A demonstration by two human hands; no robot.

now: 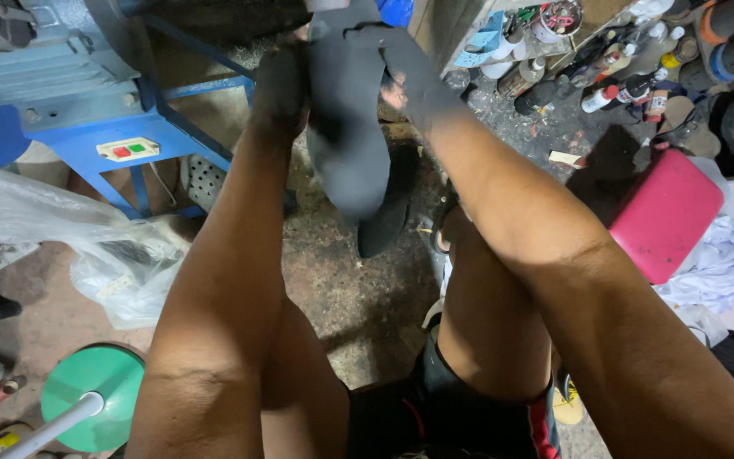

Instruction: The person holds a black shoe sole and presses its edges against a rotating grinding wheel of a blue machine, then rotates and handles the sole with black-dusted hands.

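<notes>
Both hands (278,89) (414,72) on perhaps a dark shoe sole (346,136)

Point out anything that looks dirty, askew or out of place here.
Both hands, left hand and right hand, are blackened with grime around the dark sole piece. Bottles and cans lie jumbled on the floor at upper right.

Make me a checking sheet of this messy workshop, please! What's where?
Surface: stained concrete floor, dusty.
Job's things: dark shoe sole held up at a blue machine; a second dark sole hangs behind it.
Clutter: bottles, pink stool, plastic bag, green disc.
Hands: left hand and right hand, both blackened, grip the sole.
Cables: nothing seen.
Surroundings: red and green switch on the machine frame; white rags at right.
</notes>
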